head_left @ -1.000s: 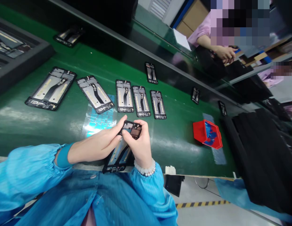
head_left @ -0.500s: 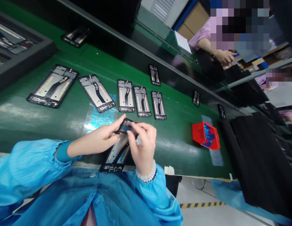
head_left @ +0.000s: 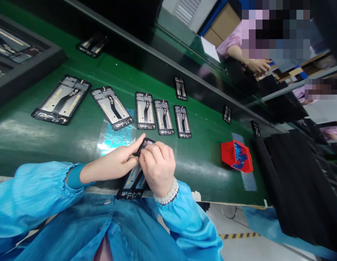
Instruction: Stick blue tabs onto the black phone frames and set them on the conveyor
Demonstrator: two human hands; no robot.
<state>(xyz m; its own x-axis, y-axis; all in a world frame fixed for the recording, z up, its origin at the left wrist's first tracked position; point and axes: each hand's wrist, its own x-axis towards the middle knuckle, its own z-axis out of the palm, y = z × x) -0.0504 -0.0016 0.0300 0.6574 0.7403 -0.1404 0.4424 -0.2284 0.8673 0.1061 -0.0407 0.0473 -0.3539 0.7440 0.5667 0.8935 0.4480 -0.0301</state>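
Holding a black phone frame [head_left: 135, 177] at lower centre of the frame, both hands meet over its far end. The left hand [head_left: 116, 165] comes in from the left w/ thumb and forefinger pinched on the frame's top left edge, likely to steady it. The right hand [head_left: 157, 168] curls over the top right, fingers closed down on the frame (a pearl bracelet [head_left: 167, 194] sits at that wrist), seemingly pressing or seating something small; what is under the fingertips is hidden. The frame's near end rests at the edge of the green table [head_left: 198, 170], tilted toward the person, prob. so the work end sits close under the eyes.

Just beyond the hands, a shiny blue sheet of small stickers [head_left: 114, 139] lies flat on the table, within easy reach of the left hand. Above it, centre-left, a row of five more frames [head_left: 145, 110] lies face-up side by side, the left two larger in view and angled. A sixth frame [head_left: 180, 88] sits apart, further up. A red bin [head_left: 236, 156] w/ blue scraps inside stands at right centre, well apart from the hands. Black foam trays [head_left: 293, 174] fill the right side. A dark tray [head_left: 18, 61] occupies the upper left corner.

At upper right, another person's hand [head_left: 257, 65] in a pink sleeve works at the opposite side.
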